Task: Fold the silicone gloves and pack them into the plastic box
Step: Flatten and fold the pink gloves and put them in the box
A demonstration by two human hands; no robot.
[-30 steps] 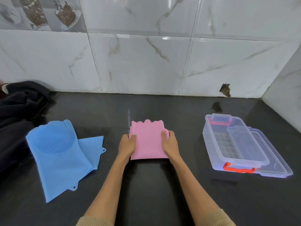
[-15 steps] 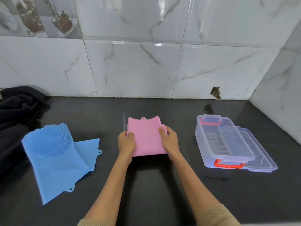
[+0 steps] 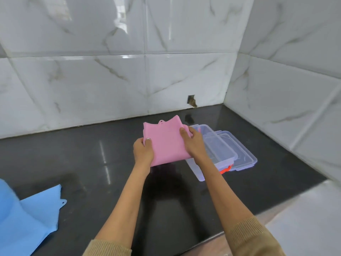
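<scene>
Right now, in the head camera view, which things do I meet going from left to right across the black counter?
blue gloves → left hand → folded pink glove → right hand → plastic box → its lid

Bright, even light; glare streaks on the wall tiles and counter; motion blur and wide-angle bending at edges.

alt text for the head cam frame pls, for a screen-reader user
Both hands, left hand and right hand, hold a folded pink silicone glove above a black countertop, beside an open clear plastic box with its lid lying next to it. Blue silicone gloves lie flat at lower left; marble-look wall tiles fill the background.
</scene>
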